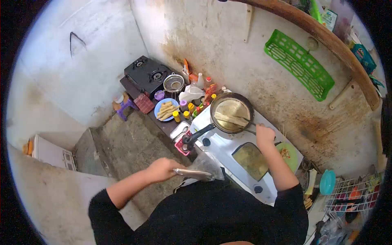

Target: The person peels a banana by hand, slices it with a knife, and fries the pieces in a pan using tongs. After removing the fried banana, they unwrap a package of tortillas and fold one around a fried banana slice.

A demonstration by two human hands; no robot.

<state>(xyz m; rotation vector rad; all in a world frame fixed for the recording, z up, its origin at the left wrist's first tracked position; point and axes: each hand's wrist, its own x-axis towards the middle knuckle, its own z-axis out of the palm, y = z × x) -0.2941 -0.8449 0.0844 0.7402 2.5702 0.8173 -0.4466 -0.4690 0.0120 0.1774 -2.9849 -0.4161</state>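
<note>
My right hand (265, 136) is closed round dark tongs (250, 122), whose two arms reach into the frying pan (252, 109) on the stove. Between their tips lies a long pale roll (230, 119), in the shallow oil of the pan. My left hand (162, 169) grips the end of a flat, pale plate-like thing (192, 173), seen nearly edge-on in front of my body. Clear plastic (208, 162) shows just behind it. The pan's black handle (199, 134) points toward my left side.
A blue plate of fried rolls (158, 111) stands left of the stove (218, 153), near bottles (183, 107), a strainer (174, 83) and a black gas stove (143, 73). A green plate (291, 152) sits by my right forearm; a wire rack (341, 196) stands farther right.
</note>
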